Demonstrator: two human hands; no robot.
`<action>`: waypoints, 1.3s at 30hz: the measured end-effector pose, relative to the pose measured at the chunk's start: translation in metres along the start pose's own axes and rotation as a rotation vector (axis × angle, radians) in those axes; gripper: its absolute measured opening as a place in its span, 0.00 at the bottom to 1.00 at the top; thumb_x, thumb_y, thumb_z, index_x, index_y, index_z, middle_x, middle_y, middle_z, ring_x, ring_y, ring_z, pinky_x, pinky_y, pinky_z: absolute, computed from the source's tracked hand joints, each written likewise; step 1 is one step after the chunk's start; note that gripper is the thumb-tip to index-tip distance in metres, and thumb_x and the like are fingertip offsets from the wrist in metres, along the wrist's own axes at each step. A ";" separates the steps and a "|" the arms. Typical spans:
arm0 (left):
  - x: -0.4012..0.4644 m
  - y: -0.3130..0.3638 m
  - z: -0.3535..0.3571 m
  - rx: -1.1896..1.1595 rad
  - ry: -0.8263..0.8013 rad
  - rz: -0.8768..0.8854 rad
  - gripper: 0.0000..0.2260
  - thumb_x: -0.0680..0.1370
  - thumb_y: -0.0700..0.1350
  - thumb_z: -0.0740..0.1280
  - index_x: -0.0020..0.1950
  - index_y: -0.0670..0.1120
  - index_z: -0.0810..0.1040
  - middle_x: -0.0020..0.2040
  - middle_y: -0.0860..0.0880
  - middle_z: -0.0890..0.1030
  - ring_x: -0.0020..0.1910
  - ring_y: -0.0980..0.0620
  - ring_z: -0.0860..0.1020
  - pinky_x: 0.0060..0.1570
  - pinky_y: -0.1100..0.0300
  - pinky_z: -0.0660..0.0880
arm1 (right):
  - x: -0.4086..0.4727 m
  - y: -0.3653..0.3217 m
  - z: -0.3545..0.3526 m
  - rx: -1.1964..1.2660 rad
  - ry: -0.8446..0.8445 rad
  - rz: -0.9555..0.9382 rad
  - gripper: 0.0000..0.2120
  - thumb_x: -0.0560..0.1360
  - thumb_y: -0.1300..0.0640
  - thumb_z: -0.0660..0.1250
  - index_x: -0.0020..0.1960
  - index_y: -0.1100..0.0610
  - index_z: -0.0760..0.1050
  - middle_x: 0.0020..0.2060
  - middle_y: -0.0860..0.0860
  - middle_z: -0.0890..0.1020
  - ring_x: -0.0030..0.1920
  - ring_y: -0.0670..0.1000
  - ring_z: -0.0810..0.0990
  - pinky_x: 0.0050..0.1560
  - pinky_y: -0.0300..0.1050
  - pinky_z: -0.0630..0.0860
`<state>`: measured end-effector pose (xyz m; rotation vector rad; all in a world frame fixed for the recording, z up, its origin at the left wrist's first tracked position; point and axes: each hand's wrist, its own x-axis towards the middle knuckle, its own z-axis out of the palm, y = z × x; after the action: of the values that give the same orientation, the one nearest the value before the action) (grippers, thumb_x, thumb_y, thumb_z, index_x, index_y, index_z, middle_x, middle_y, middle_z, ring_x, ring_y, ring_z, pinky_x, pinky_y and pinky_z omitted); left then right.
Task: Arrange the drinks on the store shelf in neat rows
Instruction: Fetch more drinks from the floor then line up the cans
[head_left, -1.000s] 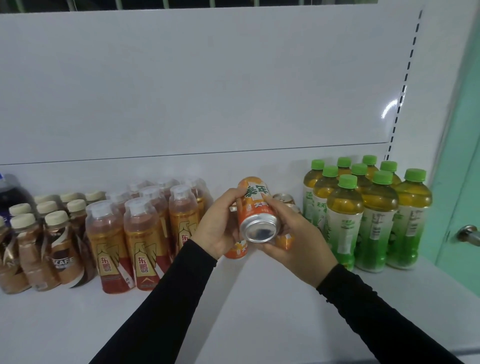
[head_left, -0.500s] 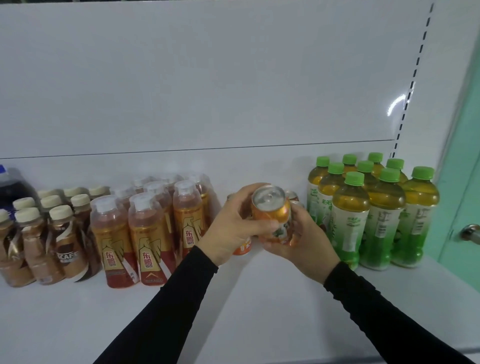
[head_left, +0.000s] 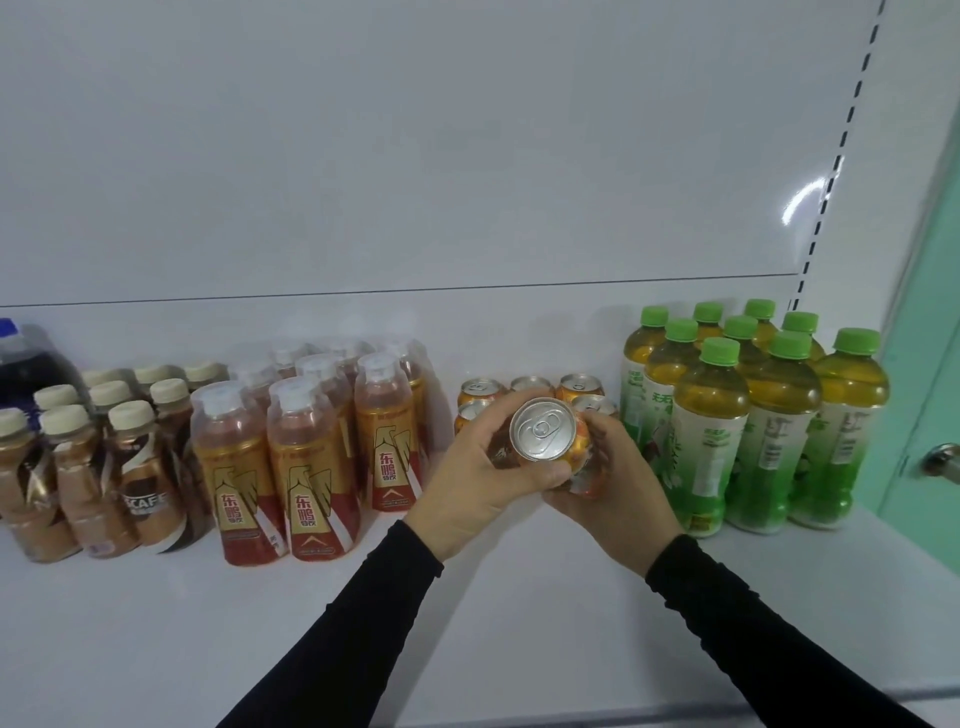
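Drinks stand in groups along a white shelf (head_left: 156, 623), from left to right. At the far left is a dark bottle (head_left: 26, 364) with a blue cap, partly cut off by the edge. Next come brown coffee bottles (head_left: 140, 488) with cream caps; one label shows the letters "CAFE", and the start of the word is hidden. Beside them stand red and gold bottles (head_left: 306, 478) with clear caps, set in rows. Their labels carry a gold bird shape and Chinese writing that reads 东鹏. In the middle sit small orange cans (head_left: 480, 391) with silver tops, close together at the back of the shelf. Just in front of them, both hands hold one more orange can (head_left: 545, 431), upright, with its silver top and pull ring facing up. The left hand (head_left: 478, 483) wraps the can from the left, its fingers curled round the side. The right hand (head_left: 618, 483) cups it from the right and below, fingers curled round it too. Both arms wear black sleeves (head_left: 363, 623). The writing on this can is hidden by the hands. To the right stand tall green tea bottles (head_left: 711, 441) with green caps and green and white labels; their Chinese writing is too blurry to read. At the far right is a pale green door (head_left: 930, 364) with a silver knob (head_left: 943, 460).
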<state>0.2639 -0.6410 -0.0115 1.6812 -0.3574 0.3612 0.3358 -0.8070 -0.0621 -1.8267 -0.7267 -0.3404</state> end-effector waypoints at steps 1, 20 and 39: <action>-0.001 -0.001 0.001 -0.012 0.027 -0.007 0.28 0.69 0.47 0.78 0.68 0.50 0.76 0.62 0.53 0.81 0.64 0.52 0.78 0.65 0.53 0.75 | -0.001 0.000 0.000 -0.020 -0.003 -0.003 0.36 0.63 0.51 0.80 0.67 0.45 0.69 0.62 0.45 0.77 0.63 0.46 0.76 0.63 0.52 0.76; -0.015 0.004 0.076 -0.346 -0.141 -0.177 0.12 0.76 0.40 0.71 0.59 0.51 0.80 0.49 0.53 0.85 0.48 0.55 0.84 0.42 0.61 0.80 | -0.151 -0.057 -0.104 -0.814 0.376 0.126 0.34 0.74 0.35 0.61 0.72 0.55 0.70 0.65 0.53 0.76 0.65 0.51 0.72 0.65 0.35 0.63; -0.147 0.022 0.463 -0.437 -0.755 -0.307 0.24 0.64 0.49 0.76 0.59 0.48 0.78 0.49 0.52 0.86 0.49 0.52 0.85 0.41 0.61 0.80 | -0.491 -0.086 -0.353 -1.257 0.610 0.618 0.32 0.78 0.37 0.59 0.72 0.59 0.68 0.67 0.57 0.74 0.66 0.56 0.73 0.65 0.49 0.72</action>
<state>0.1373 -1.0979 -0.1175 1.3528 -0.6632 -0.5679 -0.0575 -1.2679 -0.1383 -2.7249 0.6762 -1.0134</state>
